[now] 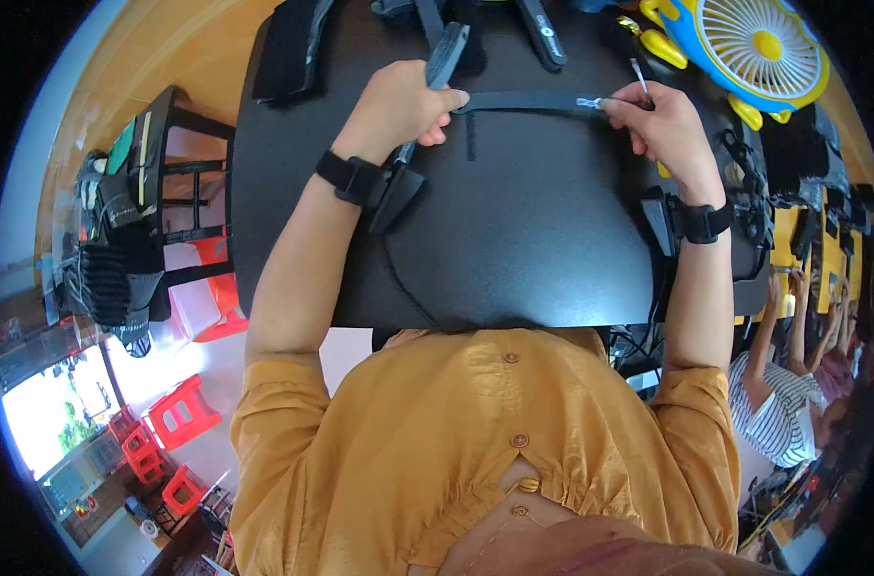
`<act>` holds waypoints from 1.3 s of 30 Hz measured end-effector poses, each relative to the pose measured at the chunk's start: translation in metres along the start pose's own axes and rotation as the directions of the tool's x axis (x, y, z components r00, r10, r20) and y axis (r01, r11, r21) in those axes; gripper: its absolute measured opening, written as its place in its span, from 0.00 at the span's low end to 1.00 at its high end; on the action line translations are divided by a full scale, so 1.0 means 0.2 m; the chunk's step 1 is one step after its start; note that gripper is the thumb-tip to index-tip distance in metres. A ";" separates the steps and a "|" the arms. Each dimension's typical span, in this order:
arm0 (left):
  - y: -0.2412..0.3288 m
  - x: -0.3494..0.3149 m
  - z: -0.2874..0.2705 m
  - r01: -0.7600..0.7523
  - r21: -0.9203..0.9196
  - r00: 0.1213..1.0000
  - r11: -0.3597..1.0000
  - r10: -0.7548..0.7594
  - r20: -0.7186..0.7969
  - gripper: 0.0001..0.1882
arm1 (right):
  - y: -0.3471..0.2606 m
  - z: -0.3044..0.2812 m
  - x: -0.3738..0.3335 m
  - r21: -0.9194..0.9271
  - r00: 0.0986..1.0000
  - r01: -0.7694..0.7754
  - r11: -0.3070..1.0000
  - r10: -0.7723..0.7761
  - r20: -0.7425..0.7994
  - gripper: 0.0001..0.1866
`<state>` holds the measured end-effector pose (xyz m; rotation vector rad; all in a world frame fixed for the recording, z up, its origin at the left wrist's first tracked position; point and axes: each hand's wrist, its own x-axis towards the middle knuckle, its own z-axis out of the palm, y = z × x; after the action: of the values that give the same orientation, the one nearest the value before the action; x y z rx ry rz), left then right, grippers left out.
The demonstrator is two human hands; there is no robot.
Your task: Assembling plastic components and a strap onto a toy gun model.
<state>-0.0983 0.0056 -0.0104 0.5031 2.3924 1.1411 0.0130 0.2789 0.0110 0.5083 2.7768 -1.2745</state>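
Observation:
A dark grey strap (525, 100) is stretched level between my two hands over the far part of the black table. My left hand (403, 108) is closed round its left part, and a wider grey end (446, 56) sticks up above that fist. At the strap's right end, a small shiny clear or silvery piece (587, 103) meets the pinched fingers of my right hand (662, 125). A thin pale stick-like tool (638, 75) juts up from the right hand; its kind I cannot make out. A short dark strip (471, 136) lies on the table just below the strap.
Black straps (293, 48) and a grey strap (542, 38) lie along the far edge. A blue and yellow fan (765, 46) stands far right, near cables (744, 173). Both wrists wear banded black devices. Red stools (182, 413) stand at left; other people (778, 403) work at right.

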 end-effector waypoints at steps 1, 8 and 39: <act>-0.01 0.00 -0.01 0.014 -0.010 1.000 1.000 -0.014 -0.005 0.13 | 0.00 -0.03 0.00 -0.023 0.995 -0.027 0.999 0.029 0.097 0.10; -0.01 0.00 -0.01 0.057 -0.011 0.998 0.998 -0.057 0.004 0.14 | 0.03 -0.05 0.01 -0.032 0.991 -0.100 0.994 0.103 0.085 0.10; -0.07 0.01 -0.05 0.052 -0.233 0.998 0.971 -0.045 0.034 0.11 | 0.03 0.01 0.03 -0.124 0.983 -0.137 0.983 0.120 -0.137 0.12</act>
<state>-0.1072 -0.0071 -0.0160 0.3779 2.1955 1.3616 0.0093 0.2827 0.0032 0.7724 2.8519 -1.0573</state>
